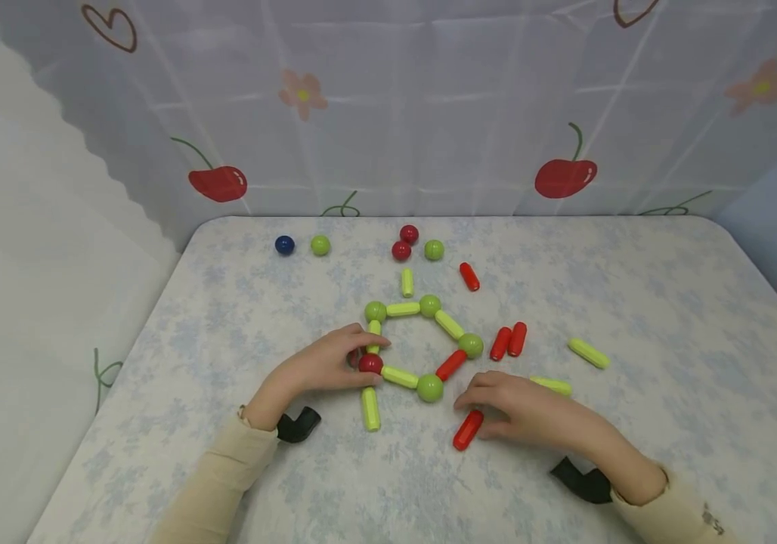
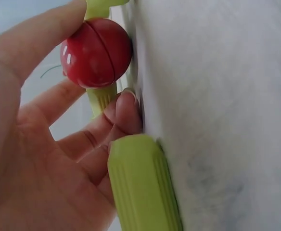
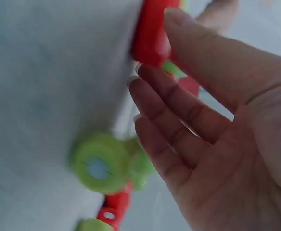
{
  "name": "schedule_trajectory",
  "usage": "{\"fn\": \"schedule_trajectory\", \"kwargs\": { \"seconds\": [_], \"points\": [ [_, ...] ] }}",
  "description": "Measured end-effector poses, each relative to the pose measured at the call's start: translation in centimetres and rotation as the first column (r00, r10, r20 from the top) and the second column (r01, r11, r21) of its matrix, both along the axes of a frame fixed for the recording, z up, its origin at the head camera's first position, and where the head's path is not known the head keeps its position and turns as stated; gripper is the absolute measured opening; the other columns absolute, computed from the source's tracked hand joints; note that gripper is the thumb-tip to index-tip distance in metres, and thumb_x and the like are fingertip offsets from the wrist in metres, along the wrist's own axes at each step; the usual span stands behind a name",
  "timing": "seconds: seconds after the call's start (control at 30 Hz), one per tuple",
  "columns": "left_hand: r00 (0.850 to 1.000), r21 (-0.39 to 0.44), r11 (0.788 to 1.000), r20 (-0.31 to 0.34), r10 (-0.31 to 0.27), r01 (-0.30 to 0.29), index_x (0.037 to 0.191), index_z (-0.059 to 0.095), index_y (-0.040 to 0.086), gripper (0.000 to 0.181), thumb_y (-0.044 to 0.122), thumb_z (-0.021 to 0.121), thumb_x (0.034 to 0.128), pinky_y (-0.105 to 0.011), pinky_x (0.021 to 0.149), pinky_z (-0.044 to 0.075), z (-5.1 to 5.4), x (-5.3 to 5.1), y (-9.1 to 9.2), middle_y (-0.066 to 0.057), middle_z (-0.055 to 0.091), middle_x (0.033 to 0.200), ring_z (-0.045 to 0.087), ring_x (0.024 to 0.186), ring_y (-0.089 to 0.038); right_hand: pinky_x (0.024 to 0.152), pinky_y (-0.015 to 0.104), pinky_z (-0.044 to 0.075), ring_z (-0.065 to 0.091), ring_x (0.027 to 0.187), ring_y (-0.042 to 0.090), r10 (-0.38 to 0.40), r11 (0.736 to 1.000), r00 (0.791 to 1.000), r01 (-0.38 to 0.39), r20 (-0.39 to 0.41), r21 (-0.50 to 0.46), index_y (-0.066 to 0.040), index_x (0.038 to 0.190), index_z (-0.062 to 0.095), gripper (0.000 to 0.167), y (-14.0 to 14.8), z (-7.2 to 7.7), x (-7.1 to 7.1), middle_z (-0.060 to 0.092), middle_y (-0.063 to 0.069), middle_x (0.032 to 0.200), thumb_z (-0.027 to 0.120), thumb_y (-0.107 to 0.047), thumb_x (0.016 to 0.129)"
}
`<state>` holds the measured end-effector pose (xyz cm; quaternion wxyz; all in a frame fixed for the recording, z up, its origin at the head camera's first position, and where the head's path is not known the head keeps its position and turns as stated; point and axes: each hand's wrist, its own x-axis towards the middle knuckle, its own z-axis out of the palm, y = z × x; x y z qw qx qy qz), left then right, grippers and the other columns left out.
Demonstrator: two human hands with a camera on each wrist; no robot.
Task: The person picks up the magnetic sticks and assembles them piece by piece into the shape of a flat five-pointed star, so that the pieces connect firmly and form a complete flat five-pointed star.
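Note:
My left hand [image 1: 334, 360] holds a red ball [image 1: 370, 363], thumb on its near side and fingers around the far side. The ball sits at a corner of a ring of green balls [image 1: 430, 387] and rods: yellow-green ones [image 1: 399, 377] and a red one [image 1: 452, 366]. Another yellow-green rod [image 2: 143, 185] lies below the red ball, beside the left palm. My right hand [image 1: 531, 412] is low over the table at a loose red rod [image 1: 468, 431]. Its thumb is against or close to that rod [image 3: 152, 33], fingers spread; the right wrist view is blurred.
Behind the ring lie a blue ball [image 1: 284, 245], a green ball [image 1: 320, 245], red balls [image 1: 401, 251] and another green ball [image 1: 434, 250]. Loose red rods [image 1: 517, 339] and yellow-green rods [image 1: 589, 353] lie to the right. A curtain [image 1: 395, 113] hangs behind the table.

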<state>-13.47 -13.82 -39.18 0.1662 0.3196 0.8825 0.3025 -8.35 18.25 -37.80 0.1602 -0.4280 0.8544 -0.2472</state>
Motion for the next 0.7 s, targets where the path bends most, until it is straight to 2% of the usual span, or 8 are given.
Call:
{"fn": "schedule_trajectory", "kwargs": {
  "seconds": [0.17,0.23,0.33,0.43,0.6,0.7],
  "points": [
    [0.998,-0.013,0.999,-0.038,0.041,-0.042,0.126,0.058,0.011,0.051,0.031,0.074,0.0814,-0.027,0.062,0.040,-0.1,0.3,0.6,0.000,0.049,0.095,0.046,0.074,-0.015,0.074,0.024,0.047,0.051,0.086,0.004,0.003,0.999,0.999,-0.005,-0.054,-0.044,-0.022,0.097,0.065,0.021,-0.3,-1.4,0.7,0.051,-0.015,0.095,0.076,-0.017,0.080],
    [0.997,-0.023,0.998,-0.048,0.053,-0.055,0.127,0.057,0.011,0.053,0.030,0.075,0.0805,-0.027,0.062,0.041,-0.3,0.5,0.8,-0.001,0.050,0.099,0.046,0.075,-0.014,0.073,0.024,0.047,0.051,0.085,0.003,-0.018,0.999,0.999,0.017,-0.040,-0.041,-0.023,0.095,0.064,0.019,-0.4,-1.3,0.7,0.052,-0.016,0.093,0.075,-0.018,0.081],
    [0.996,-0.046,0.996,-0.052,0.069,-0.071,0.129,0.055,0.012,0.059,0.028,0.078,0.0775,-0.028,0.066,0.043,-0.4,0.8,1.0,-0.003,0.050,0.104,0.047,0.078,-0.013,0.073,0.026,0.047,0.052,0.084,0.002,-0.066,0.997,0.998,0.067,0.018,-0.035,-0.023,0.098,0.064,0.017,-0.4,-0.7,0.6,0.053,-0.019,0.093,0.072,-0.019,0.084],
    [0.995,-0.063,0.995,-0.056,0.078,-0.082,0.130,0.054,0.012,0.062,0.026,0.080,0.0758,-0.029,0.070,0.044,-0.4,1.1,1.0,-0.004,0.049,0.107,0.049,0.082,-0.013,0.072,0.028,0.047,0.053,0.082,0.002,-0.109,0.991,0.993,0.113,0.054,-0.074,-0.022,0.101,0.065,0.018,-0.4,0.3,0.1,0.056,-0.018,0.094,0.071,-0.017,0.085],
    [0.994,-0.035,0.997,-0.083,0.065,-0.069,0.121,0.059,0.013,0.049,0.030,0.077,0.0789,-0.028,0.065,0.042,-0.5,1.7,0.8,0.001,0.047,0.097,0.047,0.077,-0.013,0.068,0.028,0.048,0.054,0.080,0.006,-0.141,0.968,0.990,0.143,0.027,-0.206,-0.017,0.106,0.067,0.025,-0.3,2.0,-1.8,0.058,-0.014,0.095,0.072,-0.010,0.083],
    [0.993,-0.015,0.999,-0.109,0.049,-0.051,0.114,0.061,0.014,0.042,0.031,0.076,0.0793,-0.027,0.062,0.041,-0.7,2.0,0.5,0.003,0.044,0.090,0.046,0.073,-0.013,0.066,0.029,0.047,0.054,0.078,0.008,-0.187,0.947,0.982,0.184,0.014,-0.262,-0.014,0.107,0.067,0.026,-0.5,2.9,-2.9,0.060,-0.012,0.095,0.072,-0.008,0.082]
  ]
}}
